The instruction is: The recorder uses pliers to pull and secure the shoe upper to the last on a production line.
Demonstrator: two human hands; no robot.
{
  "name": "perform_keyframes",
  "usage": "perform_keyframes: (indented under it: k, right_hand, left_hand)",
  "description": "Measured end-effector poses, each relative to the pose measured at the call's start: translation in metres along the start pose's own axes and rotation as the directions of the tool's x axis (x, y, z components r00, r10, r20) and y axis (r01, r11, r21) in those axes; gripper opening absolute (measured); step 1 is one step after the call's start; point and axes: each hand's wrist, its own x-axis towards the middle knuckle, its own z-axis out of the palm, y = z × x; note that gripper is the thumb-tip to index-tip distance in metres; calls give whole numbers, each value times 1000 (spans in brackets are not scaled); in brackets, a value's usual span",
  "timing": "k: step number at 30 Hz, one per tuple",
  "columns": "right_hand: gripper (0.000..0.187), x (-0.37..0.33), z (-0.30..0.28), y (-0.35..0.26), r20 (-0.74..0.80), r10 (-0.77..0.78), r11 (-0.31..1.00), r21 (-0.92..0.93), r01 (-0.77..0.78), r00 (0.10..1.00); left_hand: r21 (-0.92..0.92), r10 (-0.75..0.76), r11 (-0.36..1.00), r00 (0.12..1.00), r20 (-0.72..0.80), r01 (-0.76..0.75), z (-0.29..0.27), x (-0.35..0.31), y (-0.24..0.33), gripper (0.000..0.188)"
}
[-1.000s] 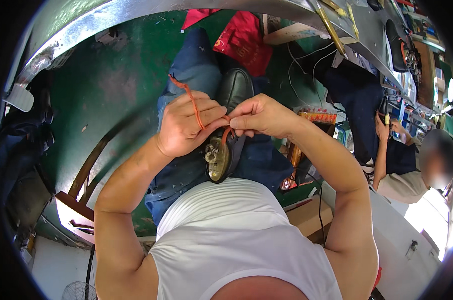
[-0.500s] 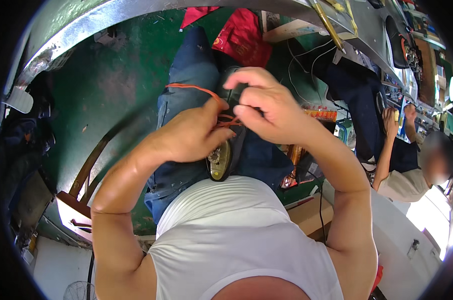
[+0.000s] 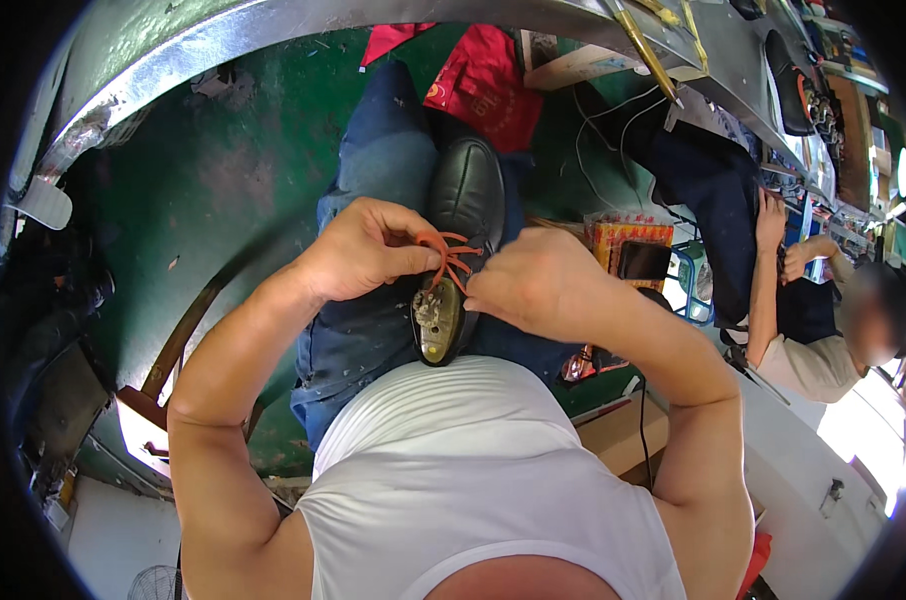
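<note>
A black leather shoe (image 3: pixel 467 190) lies across my lap, its toe pointing away from me. At its near end shows the worn, olive-coloured heel end of a shoe last (image 3: pixel 435 325). Orange lace (image 3: pixel 451 246) is looped over the shoe's opening. My left hand (image 3: pixel 368 250) is closed in a pinch on a loop of this lace, at the shoe's left side. My right hand (image 3: pixel 543 285) is closed at the right side of the opening, its fingertips low beside the last. Whatever those right fingers hold is hidden.
A metal bench edge (image 3: pixel 273 22) curves across the far side, with a brass-coloured rod (image 3: pixel 648 50) at its right. Red cloth (image 3: pixel 488 90) lies beyond my knees. On the right are a phone (image 3: pixel 644 261) and a co-worker's arms (image 3: pixel 770 260). A wooden stool (image 3: pixel 178 345) stands left.
My right hand has come down from above the shoe to its right side, uncovering the toe. My left hand has drawn slightly left, and the lace no longer stretches across the left leg.
</note>
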Motion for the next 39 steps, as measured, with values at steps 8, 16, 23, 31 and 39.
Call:
perform_keyframes:
  k: [8,16,23,31,39]
  right_hand:
    - [31,27,21,26,142,544,600,624,-501,827]
    - [20,30,38,36,170,492,492,755,-434,854]
    - [14,30,30,20,-215,313,847,505,-169,925]
    - [18,34,23,27,118,310,778,539,-323,943]
    - [13,24,37,35,101,366,540,786,-300,925]
  left_hand:
    - [819,705,362,706,72,-445,24,2,-3,20]
    - [934,945,189,315,-88,-305,32,3,-30,21]
    - [955,926,167,372,-65,-247,36,-4,-31,16]
    - [978,944,43,330,27,-203,37,-5,-39,18]
    - [929,936,194,344,-78,-316,40,-3,-42,16]
